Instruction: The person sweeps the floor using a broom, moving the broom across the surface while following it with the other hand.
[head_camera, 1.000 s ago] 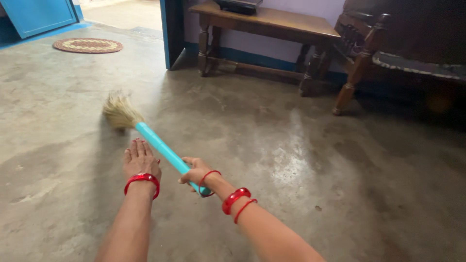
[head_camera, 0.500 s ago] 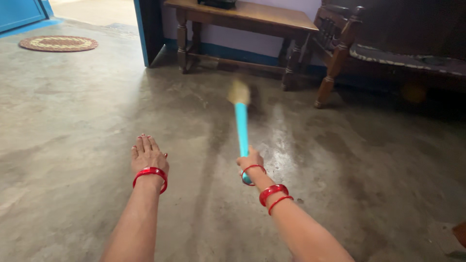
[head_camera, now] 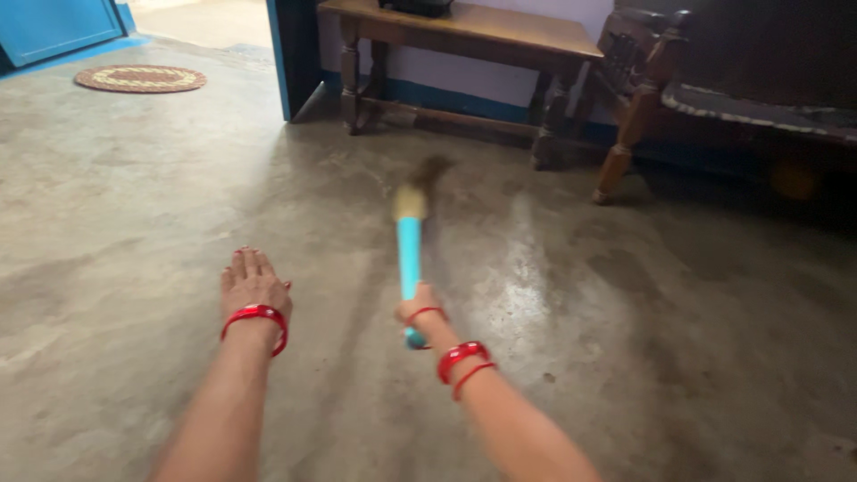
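Turquoise-handled straw broom (head_camera: pixel 410 245) over grey concrete floor (head_camera: pixel 625 339), bristles blurred, pointing toward dark wooden counter (head_camera: pixel 464 31). Right hand (head_camera: pixel 418 310) clamped on handle's lower end, red bangles at wrist. Left hand (head_camera: pixel 252 284) flat, fingers together, palm down, holding nothing. Round woven mat (head_camera: pixel 140 78) far left.

The broom (head_camera: pixel 410 245) has a smooth, glossy turquoise plastic handle and a head of dry, pale straw-like fibres, blurred here. The floor (head_camera: pixel 625 295) is bare grey concrete, mottled and worn, polished to a dull sheen where light strikes it. The bangles (head_camera: pixel 257 317) on both wrists look like shiny red plastic or glass. The table (head_camera: pixel 482 36) and chair leg (head_camera: pixel 625 143) are dark varnished wood, turned and slightly scuffed. The round mat (head_camera: pixel 140 78) looks woven and matt
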